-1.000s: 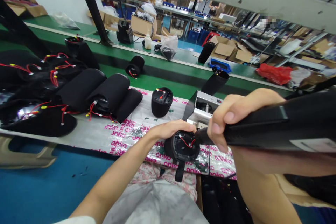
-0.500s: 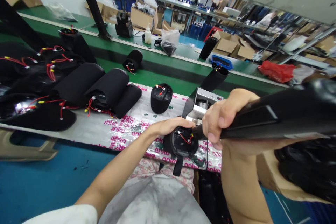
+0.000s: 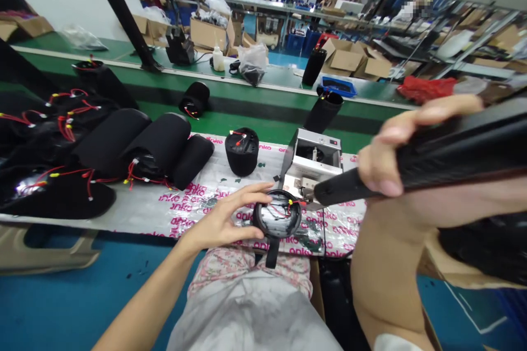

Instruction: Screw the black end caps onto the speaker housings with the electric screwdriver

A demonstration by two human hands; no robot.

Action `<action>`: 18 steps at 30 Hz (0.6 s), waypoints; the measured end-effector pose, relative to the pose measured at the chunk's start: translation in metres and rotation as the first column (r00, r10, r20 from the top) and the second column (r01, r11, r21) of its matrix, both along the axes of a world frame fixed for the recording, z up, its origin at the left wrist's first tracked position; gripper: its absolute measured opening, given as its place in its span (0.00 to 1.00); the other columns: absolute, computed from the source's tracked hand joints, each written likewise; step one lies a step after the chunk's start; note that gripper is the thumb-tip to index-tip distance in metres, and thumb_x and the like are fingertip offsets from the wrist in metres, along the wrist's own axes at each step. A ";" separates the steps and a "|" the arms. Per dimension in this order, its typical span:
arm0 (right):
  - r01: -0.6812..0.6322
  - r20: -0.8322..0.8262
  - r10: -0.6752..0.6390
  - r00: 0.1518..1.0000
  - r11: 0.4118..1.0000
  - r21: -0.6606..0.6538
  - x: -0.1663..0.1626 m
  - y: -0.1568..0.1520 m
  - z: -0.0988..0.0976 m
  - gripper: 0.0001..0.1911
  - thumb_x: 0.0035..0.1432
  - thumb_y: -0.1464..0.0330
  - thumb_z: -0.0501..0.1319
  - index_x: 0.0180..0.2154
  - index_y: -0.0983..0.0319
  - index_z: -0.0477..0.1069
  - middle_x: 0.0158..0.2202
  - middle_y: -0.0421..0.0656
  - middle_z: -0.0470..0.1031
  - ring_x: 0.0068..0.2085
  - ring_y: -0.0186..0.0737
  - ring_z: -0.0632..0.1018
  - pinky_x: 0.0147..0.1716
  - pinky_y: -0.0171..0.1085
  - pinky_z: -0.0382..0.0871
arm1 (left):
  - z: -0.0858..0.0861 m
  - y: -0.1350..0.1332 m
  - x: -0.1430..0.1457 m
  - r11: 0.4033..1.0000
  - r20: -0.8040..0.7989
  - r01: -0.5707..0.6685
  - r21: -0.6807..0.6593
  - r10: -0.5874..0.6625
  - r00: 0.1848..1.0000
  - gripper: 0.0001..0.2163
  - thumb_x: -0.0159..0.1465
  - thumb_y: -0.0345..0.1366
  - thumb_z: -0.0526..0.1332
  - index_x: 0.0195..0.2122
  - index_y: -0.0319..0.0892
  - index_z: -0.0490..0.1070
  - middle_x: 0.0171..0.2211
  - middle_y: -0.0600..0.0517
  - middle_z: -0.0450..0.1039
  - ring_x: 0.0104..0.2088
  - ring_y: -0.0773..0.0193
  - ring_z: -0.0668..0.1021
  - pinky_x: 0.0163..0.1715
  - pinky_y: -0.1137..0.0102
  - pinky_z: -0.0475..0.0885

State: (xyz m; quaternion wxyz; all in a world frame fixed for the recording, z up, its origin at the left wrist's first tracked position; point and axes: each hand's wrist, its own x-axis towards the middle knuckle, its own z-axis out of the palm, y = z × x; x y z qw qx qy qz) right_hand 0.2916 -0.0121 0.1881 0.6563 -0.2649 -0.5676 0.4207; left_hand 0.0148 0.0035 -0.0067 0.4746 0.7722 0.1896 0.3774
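Note:
My left hand [image 3: 233, 219] curves its thumb and fingers around the left side of a black round housing [image 3: 276, 237], keeping it upright at the table edge. Red wires with a small yellow connector [image 3: 290, 203] show in its opening, and a black strap [image 3: 272, 253] hangs below. My right hand [image 3: 382, 162] is wrapped around a long black handheld tool [image 3: 444, 151]. Its tapered nozzle points left, just right of the housing and apart from it. Behind the nozzle stands a metal box machine [image 3: 319, 145] with an open top.
Another black round housing [image 3: 242, 152] stands behind my left hand. Several black fabric-covered cylinders [image 3: 158, 140] with red wires are piled at left. A black cylinder [image 3: 324, 111] stands behind the machine. A white bottle [image 3: 218, 58] and a blue tray [image 3: 337, 86] sit on the back ledge.
The tool has moved right and away from the housing's opening. My left hand has shifted from the rim's top to its left side, and the opening now looks shiny inside.

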 end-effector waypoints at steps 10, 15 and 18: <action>0.249 -0.126 -0.227 0.966 0.947 0.201 -0.006 0.014 -0.094 0.49 0.65 0.28 0.50 0.31 0.65 0.85 0.26 0.49 0.79 0.13 0.39 0.74 0.06 0.36 0.59 | 0.031 0.005 0.007 0.928 -0.163 -0.001 0.372 0.066 0.984 0.15 0.64 0.38 0.77 0.47 0.43 0.75 0.68 0.33 0.76 0.64 0.45 0.83 0.63 0.56 0.81; 0.242 -0.118 -0.233 0.965 0.968 0.062 -0.004 0.029 -0.122 0.48 0.60 0.25 0.53 0.31 0.63 0.84 0.25 0.47 0.80 0.11 0.40 0.73 0.03 0.34 0.56 | 0.029 0.002 0.015 0.926 -0.112 -0.036 0.376 0.084 0.990 0.16 0.63 0.37 0.77 0.46 0.43 0.72 0.67 0.32 0.77 0.64 0.45 0.83 0.61 0.57 0.82; 0.144 -0.146 -0.146 0.979 0.989 -0.023 0.000 0.036 -0.129 0.51 0.59 0.24 0.50 0.31 0.63 0.85 0.24 0.47 0.80 0.08 0.39 0.71 0.02 0.33 0.52 | 0.026 0.001 0.018 0.925 -0.076 -0.050 0.377 0.085 0.994 0.19 0.63 0.40 0.78 0.46 0.43 0.71 0.66 0.31 0.76 0.64 0.45 0.83 0.61 0.57 0.81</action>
